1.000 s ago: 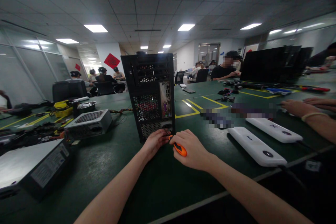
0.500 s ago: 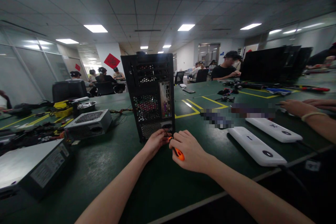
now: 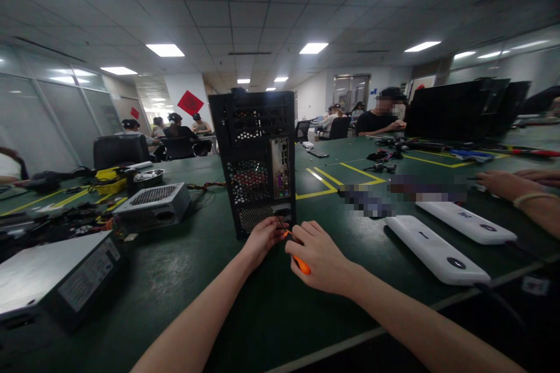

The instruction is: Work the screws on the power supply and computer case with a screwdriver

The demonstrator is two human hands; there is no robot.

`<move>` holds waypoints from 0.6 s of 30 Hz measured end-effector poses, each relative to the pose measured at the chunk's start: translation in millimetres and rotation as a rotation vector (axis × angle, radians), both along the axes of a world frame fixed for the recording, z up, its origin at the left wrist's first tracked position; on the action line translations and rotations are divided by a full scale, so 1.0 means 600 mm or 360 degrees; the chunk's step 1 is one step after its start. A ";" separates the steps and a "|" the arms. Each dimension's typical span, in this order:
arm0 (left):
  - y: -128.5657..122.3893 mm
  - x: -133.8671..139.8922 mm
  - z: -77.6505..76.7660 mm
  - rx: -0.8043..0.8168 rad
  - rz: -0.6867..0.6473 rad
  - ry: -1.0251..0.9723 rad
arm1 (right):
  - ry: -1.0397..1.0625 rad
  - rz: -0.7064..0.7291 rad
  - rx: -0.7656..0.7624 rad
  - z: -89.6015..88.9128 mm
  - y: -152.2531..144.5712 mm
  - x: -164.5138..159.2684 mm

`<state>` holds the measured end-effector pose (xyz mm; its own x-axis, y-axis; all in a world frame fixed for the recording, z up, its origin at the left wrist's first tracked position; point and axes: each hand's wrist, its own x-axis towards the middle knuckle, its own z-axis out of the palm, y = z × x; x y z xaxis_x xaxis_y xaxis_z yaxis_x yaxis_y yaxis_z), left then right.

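Note:
A black computer case [image 3: 223,145] stands upright on the table with its back panel facing me. My right hand [image 3: 321,256] is closed round the orange handle of a screwdriver [image 3: 301,265], whose thin dark shaft points up and left at the lower back of the case. At the foot of the panel, beside the power supply grille [image 3: 256,217], my left hand [image 3: 262,242] has its fingers pinched together around the shaft near the tip. The tip itself and any screw are too small to make out.
Two loose power supplies [image 3: 153,204] [image 3: 56,274] lie on the left, near cables and a metal bowl [image 3: 149,176]. On the right are white power banks [image 3: 437,250] and a co-worker's hands [image 3: 503,186]. Black monitors [image 3: 457,111] stand behind them.
The view has shifted slightly, so the case and table appear a little further right. My right hand has turned slightly on the screwdriver handle; both hands stay at the same spot on the case.

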<state>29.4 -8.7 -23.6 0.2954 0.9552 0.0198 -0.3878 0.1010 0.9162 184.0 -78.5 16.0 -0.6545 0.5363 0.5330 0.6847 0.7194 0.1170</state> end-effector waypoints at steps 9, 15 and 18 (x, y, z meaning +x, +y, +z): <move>-0.001 0.002 0.005 -0.0077 0.0043 0.0005 | 0.0246 0.0021 -0.0216 0.000 0.002 0.004; 0.000 0.003 0.005 -0.0079 0.0070 -0.0038 | 0.0347 0.0029 -0.0259 0.004 0.002 0.006; 0.000 0.003 0.006 -0.0074 0.0054 -0.0038 | 0.0467 -0.0018 -0.0322 0.003 0.003 0.006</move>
